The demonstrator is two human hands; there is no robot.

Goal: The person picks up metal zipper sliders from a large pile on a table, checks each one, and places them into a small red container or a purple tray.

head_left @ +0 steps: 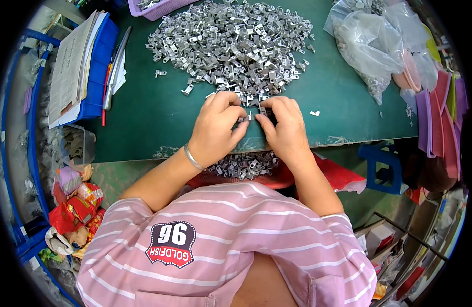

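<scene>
Fingertips (244,116) of our left hand (215,128) and right hand (286,128) meet at frame centre, curled and pinching small metal pieces (254,115) between thumbs and forefingers; the exact grip is partly hidden by the knuckles. Item: large heap of metal brackets (231,43), upper centre, on the green table (144,117), its near edge just beyond our fingers, so the pinched pieces lie at the foot of the heap. Item: stray brackets (160,73) left of the heap; one small white scrap (314,113) right of our right hand. Item: red tray (284,179) holding finished metal parts (241,166), below the table edge, between our wrists. Item: silver bangle (193,157) on our left wrist. Item: clear plastic bags (371,43), upper right, some holding more metal parts. Item: purple basket (156,8), top edge. Item: stack of papers (72,64) on a blue tray (100,66), upper left, pens (105,94) beside it. Item: blue stool (381,166), right of centre. Item: snack wrappers (77,204), lower left. Nothing lies between hands and heap.
</scene>
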